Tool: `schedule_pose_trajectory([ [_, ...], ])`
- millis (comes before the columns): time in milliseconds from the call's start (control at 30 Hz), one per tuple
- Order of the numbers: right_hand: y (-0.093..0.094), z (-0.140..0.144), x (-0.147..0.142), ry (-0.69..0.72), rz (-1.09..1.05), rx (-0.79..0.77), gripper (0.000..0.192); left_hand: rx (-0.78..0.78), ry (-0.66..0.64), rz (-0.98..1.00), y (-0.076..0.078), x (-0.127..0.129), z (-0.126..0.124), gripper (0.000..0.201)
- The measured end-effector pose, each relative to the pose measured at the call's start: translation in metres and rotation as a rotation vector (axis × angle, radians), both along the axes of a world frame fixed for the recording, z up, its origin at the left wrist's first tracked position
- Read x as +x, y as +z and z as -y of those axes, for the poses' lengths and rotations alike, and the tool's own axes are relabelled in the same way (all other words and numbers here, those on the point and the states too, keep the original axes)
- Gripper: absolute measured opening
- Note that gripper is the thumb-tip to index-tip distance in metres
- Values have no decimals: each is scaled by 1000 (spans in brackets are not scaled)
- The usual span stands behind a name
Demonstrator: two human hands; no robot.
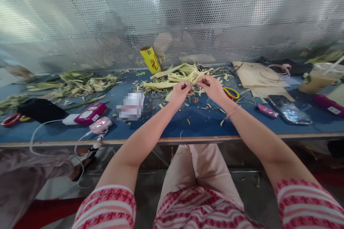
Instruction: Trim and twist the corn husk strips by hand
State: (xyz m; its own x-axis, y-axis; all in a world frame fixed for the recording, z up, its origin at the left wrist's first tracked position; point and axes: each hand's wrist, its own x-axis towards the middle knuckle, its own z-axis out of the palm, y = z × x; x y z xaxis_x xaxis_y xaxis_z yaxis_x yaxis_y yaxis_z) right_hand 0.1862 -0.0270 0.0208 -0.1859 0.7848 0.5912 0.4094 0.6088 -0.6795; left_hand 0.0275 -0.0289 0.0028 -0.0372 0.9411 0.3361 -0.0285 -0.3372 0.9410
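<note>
**Both hands pinch one pale leaf strip, long axis left to right**

The left hand [180, 93] and right hand [212, 87] meet over the blue table [161, 125], each with fingertips closed on a thin pale strip [194, 83] that spans the small gap between them. The strip lies roughly along the 9-to-3 o'clock line, level, with neither hand clearly nearer its middle.

Just beyond the grip, at 12 o'clock, sits the heap of pale husk leaves [174, 77]. At 3 o'clock from the right hand lie yellow-handled scissors [231, 93], near but apart. Farther out at 11 o'clock stands a tilted yellow roll [150, 59]; at 9 o'clock a pink device [90, 113] rests well apart, and a phone [290, 109] lies at 4 o'clock.
</note>
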Motion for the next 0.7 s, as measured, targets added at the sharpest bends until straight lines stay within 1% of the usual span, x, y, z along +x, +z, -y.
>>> schedule_pose_trajectory([
  [167,-1,2,-1,-46,74,15,5,8,-8,7,0,-1,0,6],
  [300,-2,2,-3,-63,177,-19,18,11,-46,31,1,0,2,6],
  [400,-2,2,-4,-44,221,-66,22,10,-86,52,1,1,3,5],
  [467,-3,2,-5,-51,205,-74,22,9,-108,72,1,2,3,4],
  [567,-5,-1,-4,-68,116,-115,15,-1,-134,115,1,3,3,4],
  [700,-8,-6,-3,22,51,-228,13,-35,-167,180,1,3,3,6],
])
